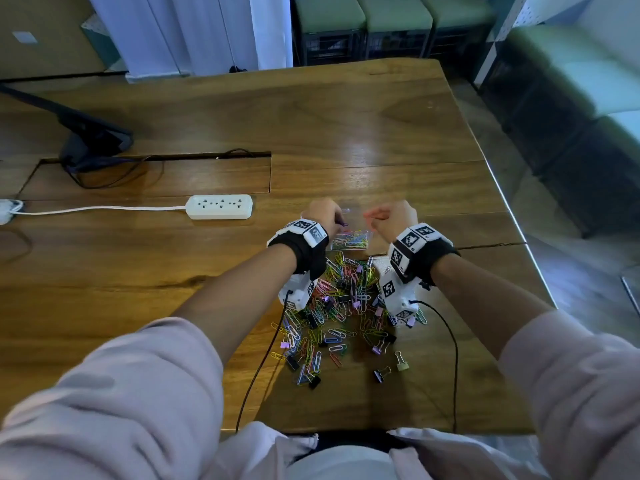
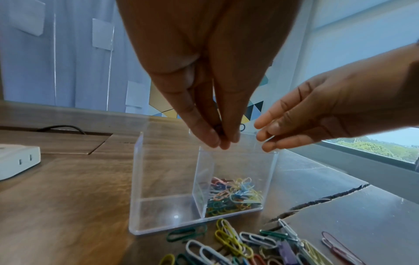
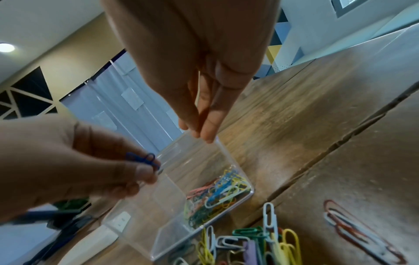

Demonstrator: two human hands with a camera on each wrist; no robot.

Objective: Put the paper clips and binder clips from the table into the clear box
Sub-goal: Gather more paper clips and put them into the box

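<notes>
Left hand (image 2: pixel 204 89): fingertips bunched together, pinching a dark blue wire paper clip (image 3: pixel 145 160), held over the top rim of the clear plastic two-compartment box (image 2: pixel 167 179), about above the divider wall. Right hand (image 3: pixel 199 80): fingers long and close together, tips just at the box's right rim. Can't tell if it holds anything; a thin pale sliver shows between the fingers in the right wrist view, too unclear to call.

Box sits on the brown wooden bench (image 1: pixel 346 126), just past the pile. Right compartment has a layer of mixed-colour paper clips (image 2: pixel 233 195); left compartment looks empty. Judging by that, clips go right, binder clips probably left.

Remaining stock: big heap of coloured paper clips and small binder clips (image 1: pixel 339 306) on the bench between the wrists and the body, a few strays at the near edge, e.g. a pale green binder clip (image 1: pixel 401 363). Most of the job is left.

Step in hand, my read: drop the blue clip.
- shift the left hand right so it's clearly over the filled compartment, not the divider
- release low, inside the rim, so the clip doesn't bounce out
- keep the right hand off the wall; the box is light and will likely slide or tip if nudged

White power strip (image 1: pixel 220 206) sits off to the left, well apart.
</notes>
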